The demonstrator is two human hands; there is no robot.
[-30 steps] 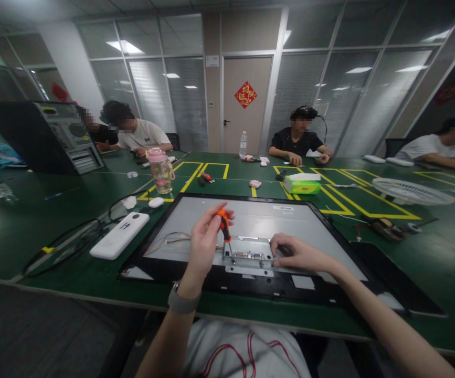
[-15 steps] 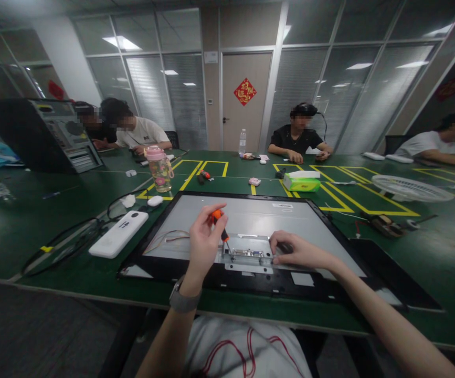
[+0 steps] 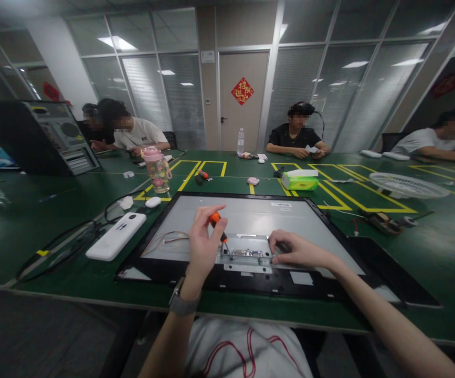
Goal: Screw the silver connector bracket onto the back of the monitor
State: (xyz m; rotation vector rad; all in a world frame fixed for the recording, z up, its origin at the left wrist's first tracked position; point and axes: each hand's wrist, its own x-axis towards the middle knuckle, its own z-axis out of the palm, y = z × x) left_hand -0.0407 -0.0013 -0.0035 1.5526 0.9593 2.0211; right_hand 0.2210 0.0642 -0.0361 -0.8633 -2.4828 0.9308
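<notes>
A large flat monitor panel (image 3: pixel 251 215) with a black frame lies on the green table in front of me. My left hand (image 3: pixel 204 231) grips an orange and black screwdriver (image 3: pixel 223 234), its tip down at the left end of a metal bracket (image 3: pixel 246 239) with connector ports (image 3: pixel 246 253). At the bracket's right end, my right hand (image 3: pixel 296 249) has thumb and fingers closed on its edge. Thin wires (image 3: pixel 170 239) lie on the panel left of my left hand.
Left of the panel lie a white power bank (image 3: pixel 117 236), black cables (image 3: pixel 60 254) and a pink-lidded bottle (image 3: pixel 157 170). Behind it sits a green tissue pack (image 3: pixel 300 181). A dark flat panel (image 3: pixel 392 270) is at the right. Several people sit across the table.
Both hands hold nearly the same places, the screwdriver staying at the bracket's left end. The view has shifted slightly. Across the table, a person's hands have come together around a light object.
</notes>
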